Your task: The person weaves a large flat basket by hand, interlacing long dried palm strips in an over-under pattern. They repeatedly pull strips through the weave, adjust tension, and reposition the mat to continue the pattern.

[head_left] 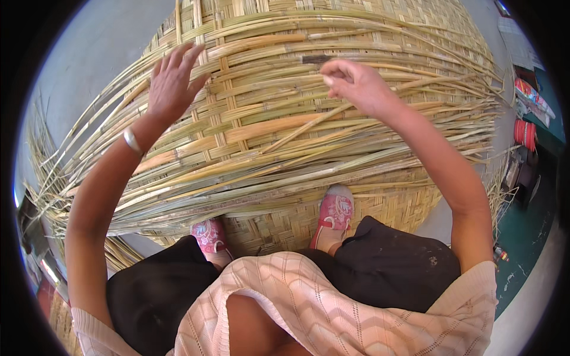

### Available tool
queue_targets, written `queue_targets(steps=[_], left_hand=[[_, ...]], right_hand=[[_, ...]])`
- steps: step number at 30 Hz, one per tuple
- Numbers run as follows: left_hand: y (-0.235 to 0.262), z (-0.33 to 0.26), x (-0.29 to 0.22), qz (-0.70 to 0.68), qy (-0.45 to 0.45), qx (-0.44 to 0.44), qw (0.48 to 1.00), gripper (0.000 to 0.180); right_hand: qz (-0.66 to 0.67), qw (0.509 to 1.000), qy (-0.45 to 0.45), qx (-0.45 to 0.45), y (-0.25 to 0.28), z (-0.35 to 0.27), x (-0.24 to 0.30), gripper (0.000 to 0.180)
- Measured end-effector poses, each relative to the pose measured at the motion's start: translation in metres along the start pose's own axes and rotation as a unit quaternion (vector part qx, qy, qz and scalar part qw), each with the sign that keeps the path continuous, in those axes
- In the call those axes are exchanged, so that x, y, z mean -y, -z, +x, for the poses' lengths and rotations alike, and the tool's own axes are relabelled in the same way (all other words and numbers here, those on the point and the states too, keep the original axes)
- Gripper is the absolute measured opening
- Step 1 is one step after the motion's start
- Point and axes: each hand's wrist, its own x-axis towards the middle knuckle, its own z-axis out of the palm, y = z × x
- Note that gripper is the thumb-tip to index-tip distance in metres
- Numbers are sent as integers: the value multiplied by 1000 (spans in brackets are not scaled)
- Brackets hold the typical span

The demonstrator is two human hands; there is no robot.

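A large woven mat of split bamboo or cane strips point(243, 98) lies in front of me, with long pale strips running crosswise over and under upright ones. Over its left part hovers my left hand point(173, 83), fingers spread, a silver bangle point(132, 140) on the wrist. My right hand point(358, 87) is above the right half, its fingers curled in toward the thumb. Just beside those fingers shows a short dark flat piece point(314, 59); whether it is in my grip or part of the weave I cannot tell. One loose strip point(306, 129) slants below the right hand.
My feet in pink shoes point(336, 209) rest on the mat's near edge. Long strip ends fan out point(50, 172) past the left side. At the right are a red reel point(525, 133), a colourful packet point(534, 98) and a dark green surface point(525, 249).
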Motion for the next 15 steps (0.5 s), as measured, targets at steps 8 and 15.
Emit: queue_targets(steps=[8,15], left_hand=[[28,-104,-90,-229,-148,93,957,19],[25,-119,-126,-102,-193,162,962,18]], right_hand=[[296,942,-155,32,-61,-131,-57,26],[470,855,-216,45,-97,-155,-67,29]])
